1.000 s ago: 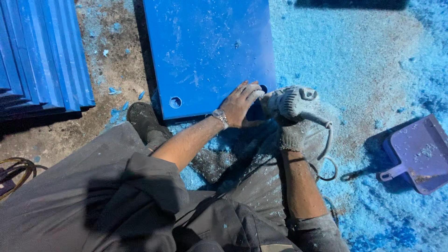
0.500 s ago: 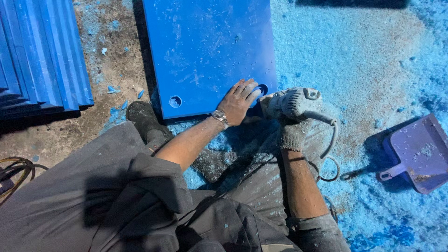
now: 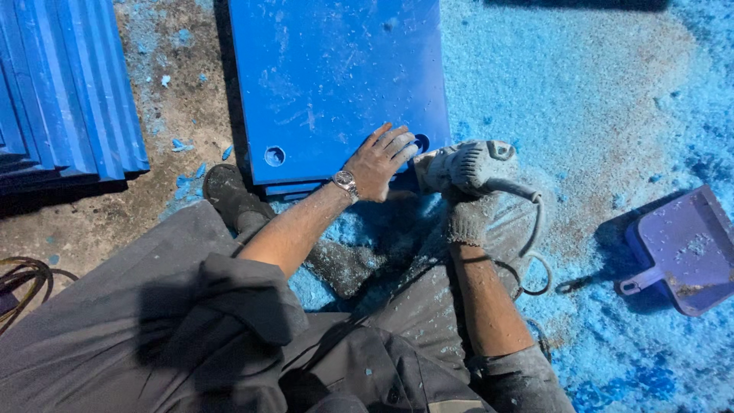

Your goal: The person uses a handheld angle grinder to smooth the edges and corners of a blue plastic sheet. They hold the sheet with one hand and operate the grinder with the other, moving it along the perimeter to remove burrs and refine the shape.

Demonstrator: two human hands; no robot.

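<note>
A flat blue plastic board (image 3: 336,84) lies on the ground in front of me, with a round hole (image 3: 274,156) near its lower left corner. My left hand (image 3: 378,162), bare with a wristwatch, presses flat on the board's lower right corner beside a second hole (image 3: 421,142). My right hand (image 3: 465,216) wears a dusty grey glove and grips a grey angle grinder (image 3: 468,166) held against the board's right corner edge. The grinder's cable (image 3: 535,229) loops down to the right.
A stack of blue boards (image 3: 65,92) stands at the left. Blue shavings (image 3: 581,107) cover the ground at the right. A purple dustpan (image 3: 684,252) lies at the far right. My black shoe (image 3: 229,195) rests below the board. Cables (image 3: 23,279) lie at the far left.
The view has barely shifted. Both hands and the grinder stay at the board's lower right corner.
</note>
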